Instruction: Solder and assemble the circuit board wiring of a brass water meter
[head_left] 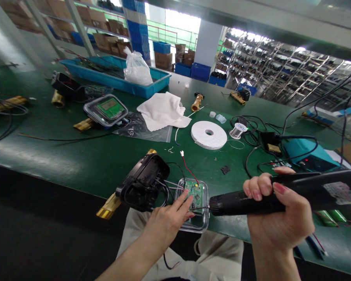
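My right hand (277, 207) is wrapped round a black electric screwdriver (236, 203), held nearly level. Its thin bit points left and reaches the lower part of a green circuit board (196, 195). The board lies in a clear plastic case (204, 226) at the table's front edge. Spread fingers of my left hand (171, 214) rest on the board's left side, near thin wires. Left of the case, an open black housing (146, 179) with a brass fitting (109, 206) is joined to the board by cables. A red wire with a white plug (181, 153) runs from the board's top.
Behind the case lie small screws (170, 150), a white tape roll (209, 134), a white cloth (162, 111) and a solder spool (238, 130). A teal soldering station (310, 154) stands right, a blue tray (105, 76) back left, and a display unit (107, 110) left.
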Demonstrator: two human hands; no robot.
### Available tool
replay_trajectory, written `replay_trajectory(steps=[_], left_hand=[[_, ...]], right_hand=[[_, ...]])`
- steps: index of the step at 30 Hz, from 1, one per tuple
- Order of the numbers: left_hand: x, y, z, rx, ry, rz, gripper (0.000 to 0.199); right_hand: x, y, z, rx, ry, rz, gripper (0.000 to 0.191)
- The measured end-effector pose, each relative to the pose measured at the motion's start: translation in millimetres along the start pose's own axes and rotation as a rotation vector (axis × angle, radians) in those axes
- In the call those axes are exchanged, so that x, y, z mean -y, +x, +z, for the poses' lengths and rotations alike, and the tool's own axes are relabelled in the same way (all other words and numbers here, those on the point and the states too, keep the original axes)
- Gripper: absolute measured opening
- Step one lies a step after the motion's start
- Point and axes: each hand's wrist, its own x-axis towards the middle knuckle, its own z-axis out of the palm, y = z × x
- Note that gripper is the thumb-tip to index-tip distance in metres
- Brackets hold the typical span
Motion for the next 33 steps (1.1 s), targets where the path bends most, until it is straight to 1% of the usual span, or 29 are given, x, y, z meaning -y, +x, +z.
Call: replay_trajectory(steps=[13,20,22,27,33], left_hand=[[-0.2,-1.0,-0.6,-0.021,0.0,0.022,0.037],[-0.6,-1.0,-3.0,0.026,0.002,0.016,0.036],[-0.7,-1.4,-4.2,0.032,-0.013,0.021,0.039],[-2.2,-2.0,-7.6,0.037,-0.041,-0.022,0.059],[-1.6,-1.3,-3.4,0.041,-0.054,-0.026,0.053]], right_hand=[[-1.7,-0.6,-1.0,0.006,0.012,0.015,0.019],[-4.1,-3.7,0.5,0.023,0.0,0.011,0.019],[-4.1,-3.9,0.7,0.025,-0.011,0.009,0.018],[-1.4,-4.0,-0.9,0.018,-0.037,-0.025,0.02],[-3.1,-13.1,1.3,0.093,-0.102,-0.084,0.022]])
